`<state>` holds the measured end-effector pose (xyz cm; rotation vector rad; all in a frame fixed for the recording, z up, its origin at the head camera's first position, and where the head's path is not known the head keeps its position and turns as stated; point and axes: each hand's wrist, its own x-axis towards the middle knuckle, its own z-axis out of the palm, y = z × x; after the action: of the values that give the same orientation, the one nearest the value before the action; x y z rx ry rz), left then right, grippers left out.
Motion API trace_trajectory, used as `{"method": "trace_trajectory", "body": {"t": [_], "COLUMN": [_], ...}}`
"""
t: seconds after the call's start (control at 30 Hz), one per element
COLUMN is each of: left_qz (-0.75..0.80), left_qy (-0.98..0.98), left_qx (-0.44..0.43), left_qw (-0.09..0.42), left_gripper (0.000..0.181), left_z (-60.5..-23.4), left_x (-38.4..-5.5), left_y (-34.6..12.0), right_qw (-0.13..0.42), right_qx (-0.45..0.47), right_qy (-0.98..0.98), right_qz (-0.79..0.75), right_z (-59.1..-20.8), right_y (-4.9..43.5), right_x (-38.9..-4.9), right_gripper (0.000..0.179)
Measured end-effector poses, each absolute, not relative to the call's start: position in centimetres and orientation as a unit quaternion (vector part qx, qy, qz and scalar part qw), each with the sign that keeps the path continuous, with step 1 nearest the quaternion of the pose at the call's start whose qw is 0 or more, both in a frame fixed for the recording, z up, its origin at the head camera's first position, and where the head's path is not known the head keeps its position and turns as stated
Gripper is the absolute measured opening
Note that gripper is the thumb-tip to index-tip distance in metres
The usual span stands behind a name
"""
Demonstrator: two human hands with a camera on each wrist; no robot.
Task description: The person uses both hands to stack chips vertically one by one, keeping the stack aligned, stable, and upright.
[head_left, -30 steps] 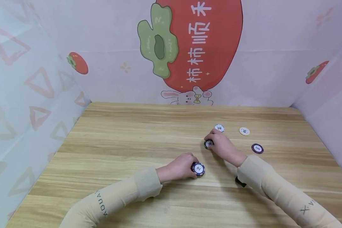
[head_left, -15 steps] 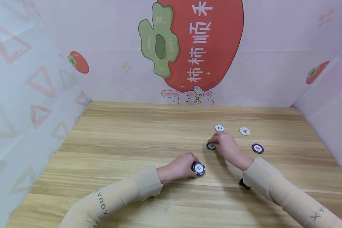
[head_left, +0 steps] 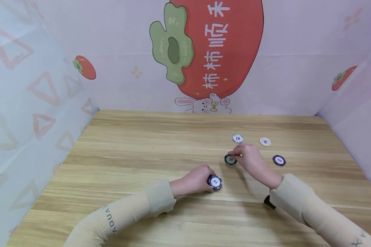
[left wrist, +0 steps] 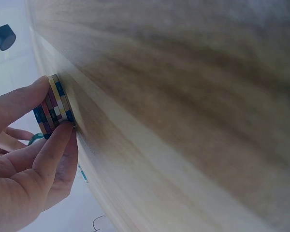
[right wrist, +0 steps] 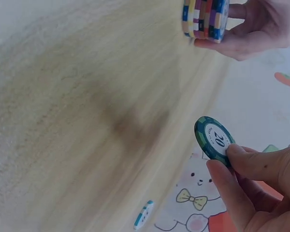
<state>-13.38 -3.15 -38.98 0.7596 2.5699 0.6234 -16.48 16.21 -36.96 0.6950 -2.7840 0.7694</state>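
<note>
My left hand grips a stack of poker chips standing on the wooden table, a blue chip marked 10 on top. Seen edge-on in the left wrist view, the stack shows several colours, with thumb and fingers on either side. Farther back and to the right, my right hand pinches a green poker chip marked 20 between thumb and fingers. The right wrist view has this green chip tilted and raised off the table, apart from the stack.
Beyond the right hand lie a white-and-blue chip marked 10 and a white chip marked 50. A purple chip marked 500 lies to its right. Printed wall sheets border the table at the back and sides.
My right hand has shifted a little right and towards me with the green chip, whose 20 face turned away and then back into view. The left hand and stack stay put.
</note>
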Motion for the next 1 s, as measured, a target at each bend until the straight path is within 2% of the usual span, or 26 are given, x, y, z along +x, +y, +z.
{"method": "trace_trajectory", "body": {"t": [0.37,0.7,1.0], "left_qz": [0.227,0.233,0.230], "left_qy": [0.917,0.913,0.913], "left_qx": [0.267,0.283,0.287], "left_qw": [0.190,0.180,0.175], "left_gripper": [0.040,0.039,0.037], "left_z": [-39.0,-39.2,-39.2], "left_x": [-13.4,-13.4,-13.5], "left_y": [-3.3,-3.4,-3.3], "right_qw": [0.050,-0.108,-0.174], "right_qx": [0.219,0.135,0.106], "right_qy": [-0.928,-0.901,-0.865], "right_qz": [0.297,0.399,0.460], "right_z": [-36.0,-36.4,-37.2], "right_y": [16.0,15.9,15.8], "right_x": [-15.3,-15.4,-15.2], "right_gripper": [0.017,0.012,0.016]}}
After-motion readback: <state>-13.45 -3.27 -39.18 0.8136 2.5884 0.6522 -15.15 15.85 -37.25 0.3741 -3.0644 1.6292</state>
